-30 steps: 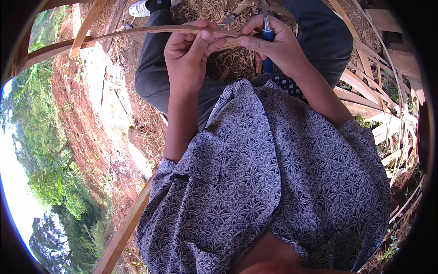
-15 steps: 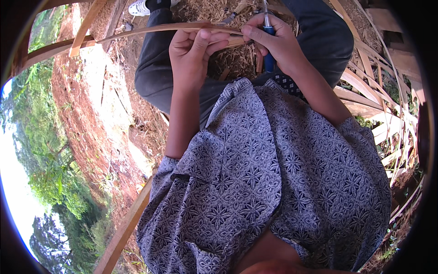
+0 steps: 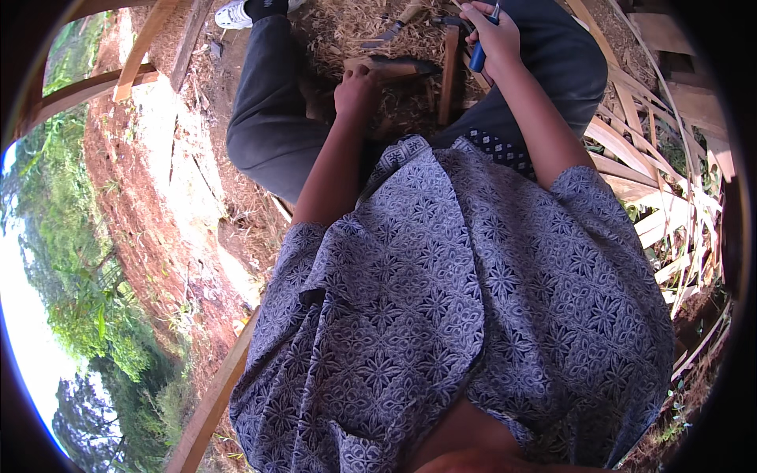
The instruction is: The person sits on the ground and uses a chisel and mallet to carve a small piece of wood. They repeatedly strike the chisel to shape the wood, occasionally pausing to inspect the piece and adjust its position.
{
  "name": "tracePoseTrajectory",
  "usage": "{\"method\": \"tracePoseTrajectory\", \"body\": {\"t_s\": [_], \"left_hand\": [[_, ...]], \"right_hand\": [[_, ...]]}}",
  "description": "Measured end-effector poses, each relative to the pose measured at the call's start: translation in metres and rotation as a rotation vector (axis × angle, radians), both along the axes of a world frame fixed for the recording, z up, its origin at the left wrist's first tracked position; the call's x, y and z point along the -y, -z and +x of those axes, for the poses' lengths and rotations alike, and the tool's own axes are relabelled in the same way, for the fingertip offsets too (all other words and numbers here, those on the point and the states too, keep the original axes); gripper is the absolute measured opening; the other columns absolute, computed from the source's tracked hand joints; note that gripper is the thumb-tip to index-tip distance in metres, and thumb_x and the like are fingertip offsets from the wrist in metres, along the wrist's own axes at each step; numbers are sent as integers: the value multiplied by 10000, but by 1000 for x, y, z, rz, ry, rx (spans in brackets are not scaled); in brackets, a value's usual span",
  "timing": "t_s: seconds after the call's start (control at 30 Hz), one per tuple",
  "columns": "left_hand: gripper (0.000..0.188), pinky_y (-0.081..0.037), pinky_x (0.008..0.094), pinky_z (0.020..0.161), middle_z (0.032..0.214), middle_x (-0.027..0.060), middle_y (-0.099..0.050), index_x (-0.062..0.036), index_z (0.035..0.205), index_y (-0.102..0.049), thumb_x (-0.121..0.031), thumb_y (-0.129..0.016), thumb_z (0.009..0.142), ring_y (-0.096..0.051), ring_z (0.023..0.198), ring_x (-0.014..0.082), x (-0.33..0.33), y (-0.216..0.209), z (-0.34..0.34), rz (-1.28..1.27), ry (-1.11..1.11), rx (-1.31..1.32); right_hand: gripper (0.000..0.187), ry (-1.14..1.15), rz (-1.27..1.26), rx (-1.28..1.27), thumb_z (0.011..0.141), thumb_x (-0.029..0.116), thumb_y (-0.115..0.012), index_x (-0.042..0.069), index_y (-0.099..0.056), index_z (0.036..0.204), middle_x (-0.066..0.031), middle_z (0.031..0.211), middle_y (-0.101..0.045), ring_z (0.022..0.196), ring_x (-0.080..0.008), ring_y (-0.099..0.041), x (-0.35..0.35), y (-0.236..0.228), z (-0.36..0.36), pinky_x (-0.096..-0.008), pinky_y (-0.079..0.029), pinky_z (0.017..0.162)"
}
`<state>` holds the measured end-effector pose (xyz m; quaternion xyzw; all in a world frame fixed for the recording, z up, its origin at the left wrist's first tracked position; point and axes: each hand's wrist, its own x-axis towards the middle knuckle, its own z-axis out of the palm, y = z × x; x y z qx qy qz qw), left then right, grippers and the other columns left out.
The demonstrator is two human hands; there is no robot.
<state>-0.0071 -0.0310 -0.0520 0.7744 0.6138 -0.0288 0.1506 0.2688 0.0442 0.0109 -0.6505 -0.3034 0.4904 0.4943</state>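
Note:
My left hand [image 3: 359,93] is closed, knuckles up, over the shavings between my legs. Its curled fingers lie against the near side of a pale wooden piece [image 3: 394,72] with a dark blade [image 3: 412,63] along it; what they grip is hidden. Farther right, above my right thigh, my right hand [image 3: 498,38] is wrapped round a blue-handled tool [image 3: 477,57] whose shaft points up and away. A thin wooden strip [image 3: 457,4] also shows by its fingers, cut off by the top edge.
A hammer [image 3: 449,67] with a wooden handle stands between my legs. Beyond lies a wooden-handled knife [image 3: 386,36] on shavings. Split wood strips [image 3: 631,150] pile up at my right. A wooden post [image 3: 213,402] slants at the lower left.
My left hand has let go of the long wooden strip and come down toward the wood and blade. My right hand has moved away and right with the blue-handled tool.

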Motion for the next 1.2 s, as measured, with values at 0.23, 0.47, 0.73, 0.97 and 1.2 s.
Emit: {"method": "tracePoseTrajectory", "body": {"t_s": [0.23, 0.47, 0.73, 0.97, 1.2], "left_hand": [[176, -590, 452, 836, 1123, 96, -679, -129, 1088, -664, -176, -594, 934, -681, 1089, 321, 4, 19, -8, 35, 41, -96], [148, -585, 484, 746, 988, 120, -687, -110, 1024, -646, -190, -634, 899, -707, 906, 343, 1, -49, 9, 225, -132, 232], [168, -569, 341, 717, 888, 109, -695, 8, 998, -607, -60, -699, 875, -717, 778, 207, 13, -63, -34, 345, -571, 924], [170, -564, 265, 731, 926, 64, -691, 11, 1033, -622, -8, -678, 874, -684, 794, 124, 22, -44, -47, 226, -681, 1147], [239, -569, 269, 728, 940, 83, -688, 3, 1100, -595, -31, -699, 887, -690, 811, 140, 24, -31, -54, 9, -801, 1298]], "right_hand": [[77, 432, 195, -409, 990, 173, -694, 127, -637, 1014, -17, 848, -682, 558, -97, -527, -19, -77, 60, -281, -481, 521], [250, 690, 349, -226, 1018, 218, -638, 29, -575, 1169, -96, 977, -703, 690, -147, -544, -2, -79, 201, -325, -522, 635], [209, 381, -295, -233, 1036, 249, -590, 44, -602, 1072, -93, 985, -686, 764, -202, -638, 56, 20, 293, -377, -544, 643], [361, 299, -120, -137, 1017, 218, -605, -62, -649, 1240, -100, 951, -711, 800, -204, -710, 60, 58, 271, -340, -559, 624], [485, 183, -189, 35, 995, 83, -595, 23, -502, 1468, -141, 1146, -707, 911, -247, -732, 49, 27, 263, -337, -596, 746]]}}
